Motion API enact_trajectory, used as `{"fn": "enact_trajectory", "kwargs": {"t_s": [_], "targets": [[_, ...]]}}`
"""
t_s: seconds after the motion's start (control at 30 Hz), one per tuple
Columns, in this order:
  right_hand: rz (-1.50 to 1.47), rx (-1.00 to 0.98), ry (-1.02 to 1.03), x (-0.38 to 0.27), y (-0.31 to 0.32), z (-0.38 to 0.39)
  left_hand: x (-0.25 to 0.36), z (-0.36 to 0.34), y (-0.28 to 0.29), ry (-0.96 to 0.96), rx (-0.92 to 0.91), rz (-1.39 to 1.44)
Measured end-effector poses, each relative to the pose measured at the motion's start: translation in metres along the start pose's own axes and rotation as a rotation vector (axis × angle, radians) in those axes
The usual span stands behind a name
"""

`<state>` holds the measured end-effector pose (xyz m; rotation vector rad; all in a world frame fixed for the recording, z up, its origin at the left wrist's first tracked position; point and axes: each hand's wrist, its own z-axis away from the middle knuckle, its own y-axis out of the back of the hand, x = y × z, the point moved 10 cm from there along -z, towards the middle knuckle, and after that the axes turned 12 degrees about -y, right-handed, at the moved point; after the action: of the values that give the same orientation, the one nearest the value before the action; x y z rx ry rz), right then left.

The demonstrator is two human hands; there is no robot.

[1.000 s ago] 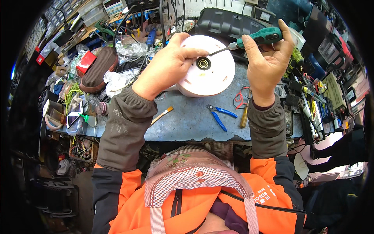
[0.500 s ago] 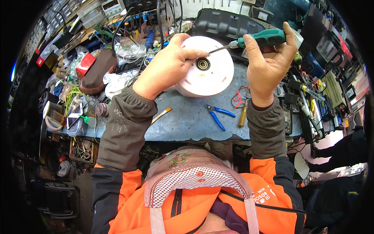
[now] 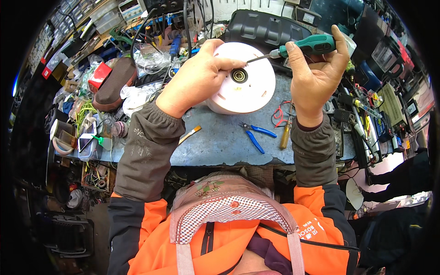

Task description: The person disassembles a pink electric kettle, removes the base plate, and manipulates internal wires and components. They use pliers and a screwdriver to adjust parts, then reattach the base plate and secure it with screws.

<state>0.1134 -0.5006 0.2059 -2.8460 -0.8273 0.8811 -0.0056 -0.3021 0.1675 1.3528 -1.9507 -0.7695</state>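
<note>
A white round housing (image 3: 252, 91) with a dark ringed centre sits tilted on the blue-grey bench. My left hand (image 3: 199, 78) grips its upper left, index finger reaching across its face to just beside the metal screwdriver shaft. My right hand (image 3: 316, 78) holds a green-handled screwdriver (image 3: 309, 44) nearly horizontal, thumb on the handle, its tip meeting the housing just above the centre. Below lie blue cutters (image 3: 256, 137), a yellow-handled tool (image 3: 285, 135), red leads (image 3: 277, 114) and a small brush (image 3: 191, 132).
A black case (image 3: 266, 25) stands behind the housing. A brown shoe-like object (image 3: 112, 87), bags, a red box (image 3: 98, 75) and loose clutter crowd the left. Tools and electronic devices (image 3: 385, 114) crowd the right, where a person's dark-clothed legs (image 3: 398, 178) show.
Since a second ago, the green screwdriver handle has dropped slightly and turned a little with my right hand. My left hand keeps nearly the same place on the housing.
</note>
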Motion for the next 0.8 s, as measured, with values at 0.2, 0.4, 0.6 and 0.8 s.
{"fn": "enact_trajectory", "kwargs": {"t_s": [0.2, 0.4, 0.6, 0.8], "targets": [[0.019, -0.001, -0.015, 0.0013, 0.0025, -0.0009, -0.0022, 0.0003, -0.0026, 0.004, -0.007, 0.009], [0.001, 0.001, 0.006, 0.0016, 0.0051, -0.0018, -0.0006, -0.0007, -0.0025, -0.004, -0.013, -0.005], [-0.005, -0.003, -0.019, 0.0029, 0.0031, -0.0014, -0.0020, 0.0005, -0.0020, 0.003, -0.012, 0.004], [0.025, -0.002, -0.009, 0.0015, 0.0013, -0.0013, -0.0001, 0.0003, -0.0012, 0.001, -0.012, 0.006]]}}
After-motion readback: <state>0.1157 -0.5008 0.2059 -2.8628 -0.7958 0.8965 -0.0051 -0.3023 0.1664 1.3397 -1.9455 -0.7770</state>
